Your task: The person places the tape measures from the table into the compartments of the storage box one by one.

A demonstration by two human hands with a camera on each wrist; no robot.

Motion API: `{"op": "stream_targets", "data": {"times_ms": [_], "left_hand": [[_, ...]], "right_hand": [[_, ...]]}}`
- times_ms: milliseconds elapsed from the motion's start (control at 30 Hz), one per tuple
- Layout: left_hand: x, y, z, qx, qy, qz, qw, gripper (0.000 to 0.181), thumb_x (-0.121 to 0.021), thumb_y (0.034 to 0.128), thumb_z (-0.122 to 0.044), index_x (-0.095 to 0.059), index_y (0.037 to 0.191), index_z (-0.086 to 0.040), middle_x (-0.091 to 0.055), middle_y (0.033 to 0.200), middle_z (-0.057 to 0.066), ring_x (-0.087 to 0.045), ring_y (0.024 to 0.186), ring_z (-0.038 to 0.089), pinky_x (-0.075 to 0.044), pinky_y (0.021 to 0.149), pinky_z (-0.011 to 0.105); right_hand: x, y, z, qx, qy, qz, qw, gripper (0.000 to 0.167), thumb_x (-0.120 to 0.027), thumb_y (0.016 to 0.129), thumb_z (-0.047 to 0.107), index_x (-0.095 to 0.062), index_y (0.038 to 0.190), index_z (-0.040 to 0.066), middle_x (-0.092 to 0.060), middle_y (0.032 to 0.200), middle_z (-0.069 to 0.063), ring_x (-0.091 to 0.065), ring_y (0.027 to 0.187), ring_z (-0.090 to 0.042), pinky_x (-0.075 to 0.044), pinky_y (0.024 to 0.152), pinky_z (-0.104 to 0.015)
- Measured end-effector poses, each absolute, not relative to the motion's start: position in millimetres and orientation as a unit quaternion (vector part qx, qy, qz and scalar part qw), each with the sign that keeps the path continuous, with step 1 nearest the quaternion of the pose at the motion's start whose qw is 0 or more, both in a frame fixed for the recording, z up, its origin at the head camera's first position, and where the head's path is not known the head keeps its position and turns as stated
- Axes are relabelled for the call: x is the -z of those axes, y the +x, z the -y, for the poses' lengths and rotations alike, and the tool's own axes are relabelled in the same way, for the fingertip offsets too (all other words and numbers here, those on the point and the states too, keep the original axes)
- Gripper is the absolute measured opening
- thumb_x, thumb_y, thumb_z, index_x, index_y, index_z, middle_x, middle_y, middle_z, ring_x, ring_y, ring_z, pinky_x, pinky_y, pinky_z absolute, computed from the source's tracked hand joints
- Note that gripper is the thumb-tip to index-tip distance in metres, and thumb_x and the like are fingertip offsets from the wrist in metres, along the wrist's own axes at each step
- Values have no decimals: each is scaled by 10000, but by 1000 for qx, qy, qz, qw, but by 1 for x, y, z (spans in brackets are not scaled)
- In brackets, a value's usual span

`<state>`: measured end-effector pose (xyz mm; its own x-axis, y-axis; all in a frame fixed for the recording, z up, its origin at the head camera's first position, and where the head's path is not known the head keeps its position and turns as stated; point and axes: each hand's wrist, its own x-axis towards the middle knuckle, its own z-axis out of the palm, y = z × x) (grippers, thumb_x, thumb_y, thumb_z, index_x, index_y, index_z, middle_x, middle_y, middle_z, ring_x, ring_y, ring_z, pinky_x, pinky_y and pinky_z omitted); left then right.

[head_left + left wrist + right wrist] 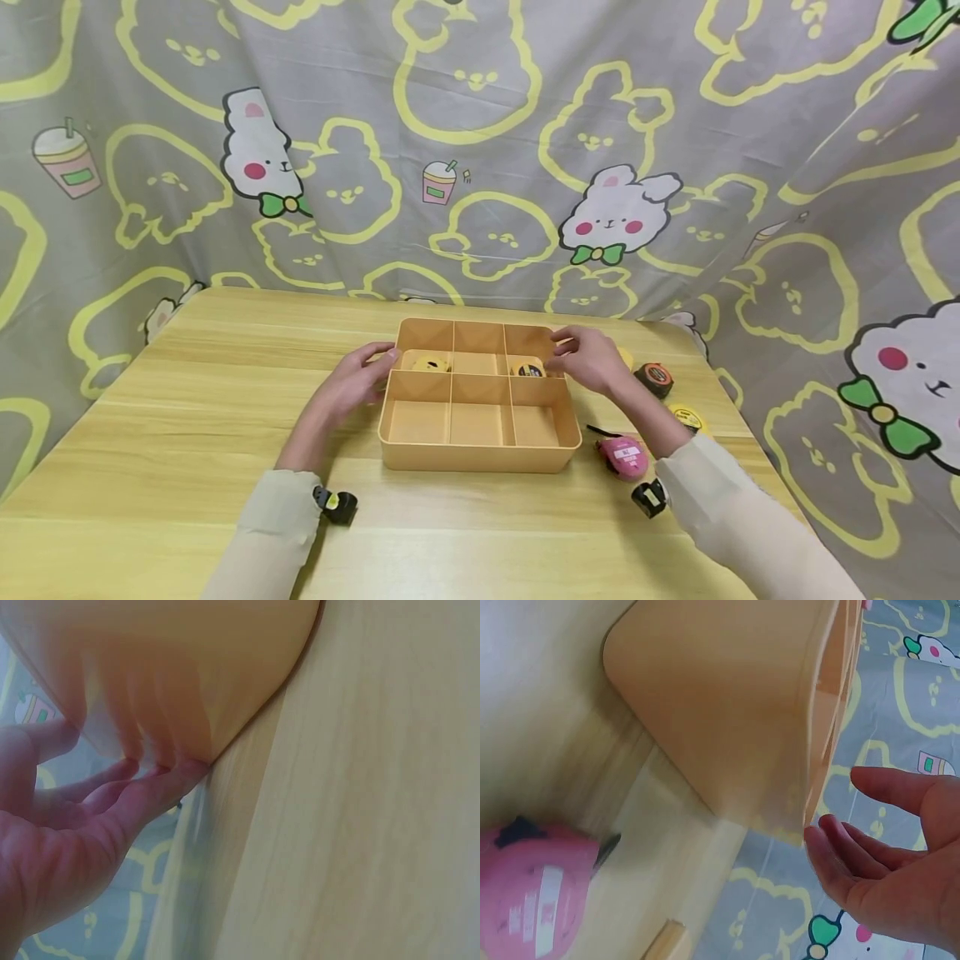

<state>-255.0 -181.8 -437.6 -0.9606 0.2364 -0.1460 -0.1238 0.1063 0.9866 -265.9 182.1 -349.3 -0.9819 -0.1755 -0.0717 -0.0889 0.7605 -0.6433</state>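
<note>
A tan box [480, 458] with several compartments stands on the table. One yellow tape measure [431, 365] lies in its back left compartment. In the back right compartment lies a yellow and black tape measure [528, 370]. My left hand [362, 379] is at the box's left side; in the left wrist view its fingertips [196, 769] touch the outer wall. At the back right corner is my right hand [592, 360], its fingertips [815, 838] close to the rim, thumb apart, nothing held between them. Whether those fingertips touch the rim I cannot tell.
Right of the box lie a pink tape measure [626, 458], an orange and black tape measure [655, 379] and a yellow tape measure [686, 417]. Another yellow thing [625, 357] is partly hidden behind the right hand. A patterned grey curtain [495, 167] hangs behind the table.
</note>
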Motion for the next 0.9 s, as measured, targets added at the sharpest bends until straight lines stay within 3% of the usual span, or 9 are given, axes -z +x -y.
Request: {"op": "stream_targets", "data": {"times_ms": [900], "left_hand": [[437, -255, 182, -664, 39, -734, 138, 602, -438, 1102, -307, -248, 1585, -1, -397, 1556, 294, -434, 1424, 428, -435, 1109, 562]], "right_hand": [[358, -239, -241, 303, -56, -951, 40, 539, -763, 884, 234, -606, 1337, -13, -696, 1227, -240, -675, 1110, -381, -577, 870, -481]]}}
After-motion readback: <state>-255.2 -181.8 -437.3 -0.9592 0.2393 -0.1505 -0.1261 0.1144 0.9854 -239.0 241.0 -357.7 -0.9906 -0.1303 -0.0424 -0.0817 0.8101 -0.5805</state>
